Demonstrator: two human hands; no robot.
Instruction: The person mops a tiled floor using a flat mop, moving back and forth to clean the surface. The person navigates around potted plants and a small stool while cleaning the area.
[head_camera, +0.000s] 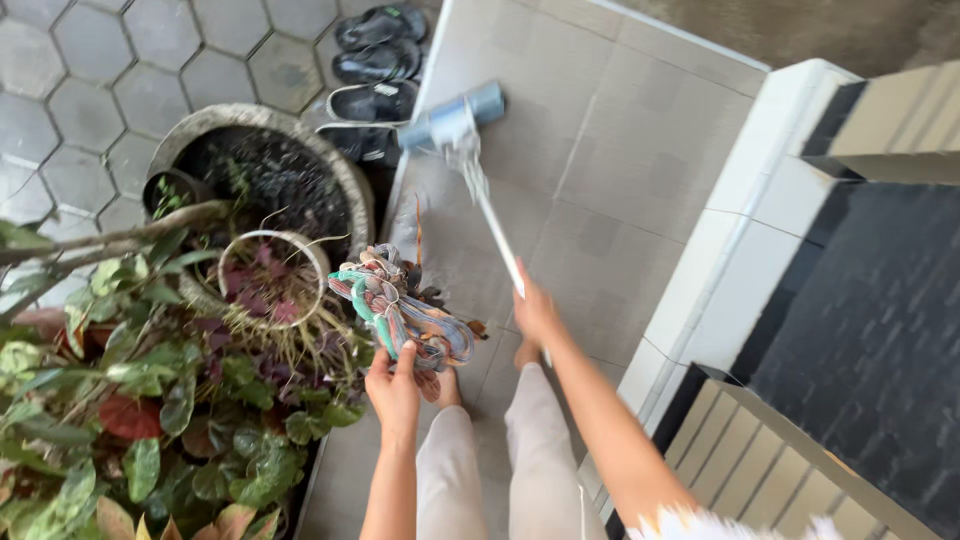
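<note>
Two hands apart: left (393, 385) clamps striped cloth bundle (400, 305); right (535, 312) grips mop handle (495, 235).

- No packages, labels, signs or screens show anywhere in the head view, neither near the hands nor farther off.
</note>
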